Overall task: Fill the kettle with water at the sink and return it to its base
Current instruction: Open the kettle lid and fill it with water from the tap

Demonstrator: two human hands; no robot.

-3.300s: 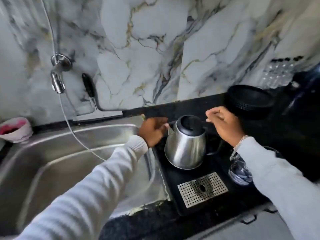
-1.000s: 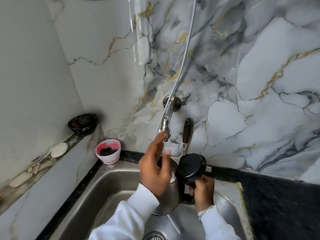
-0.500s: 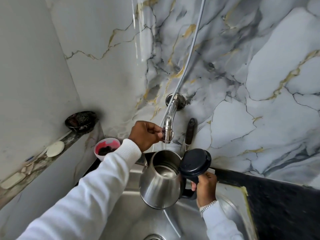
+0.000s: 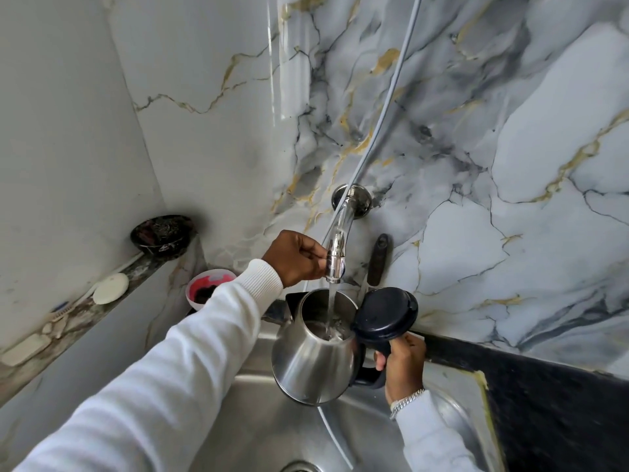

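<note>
The steel kettle [image 4: 311, 362] hangs over the steel sink [image 4: 265, 434], its black lid [image 4: 386, 313] flipped open to the right. My right hand [image 4: 403, 364] grips the kettle's black handle. A stream of water [image 4: 331, 310] runs from the chrome tap [image 4: 337, 260] straight into the kettle's mouth. My left hand [image 4: 296, 258] is closed on the tap's left side, just above the kettle. The kettle's base is out of view.
A pink-and-white cup [image 4: 207, 289] stands at the sink's back left corner. On the left ledge [image 4: 68, 321] sit a dark bowl [image 4: 163, 235] and a soap bar [image 4: 110, 288]. A black-handled tool [image 4: 378, 258] leans on the marble wall. Black counter [image 4: 544, 413] lies to the right.
The kettle came from the counter to under the tap with its lid open. My left hand closed on the tap, and water now flows into the kettle.
</note>
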